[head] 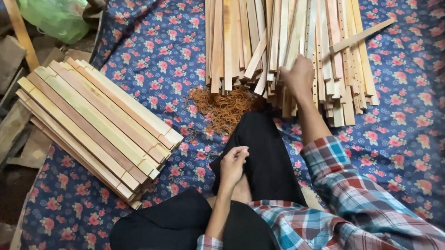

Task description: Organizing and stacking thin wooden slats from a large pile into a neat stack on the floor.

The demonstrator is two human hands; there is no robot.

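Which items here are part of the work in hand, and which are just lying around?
In hand:
- loose wooden slats, which the right hand reaches into
- heap of rubber bands beside them
- left hand, resting by the knee
- stacked slat bundle on the floral cloth

Lying about:
- green plastic bag
- scrap wood pieces off the cloth

- Support: a blue cloth [418,125] printed with pink flowers, spread flat over the floor.
- Far edge, centre to right: a loose pile of long pale wooden slats [284,30] lying lengthwise, near ends uneven; one slat [361,36] lies crosswise on top.
- Left edge: a squared stack of wooden slats [98,124], set diagonally, partly overhanging the cloth.
- Centre, just before the loose pile: a heap of orange-brown rubber bands [224,108].
- Near edge: a seated person's black-trousered legs [262,153].
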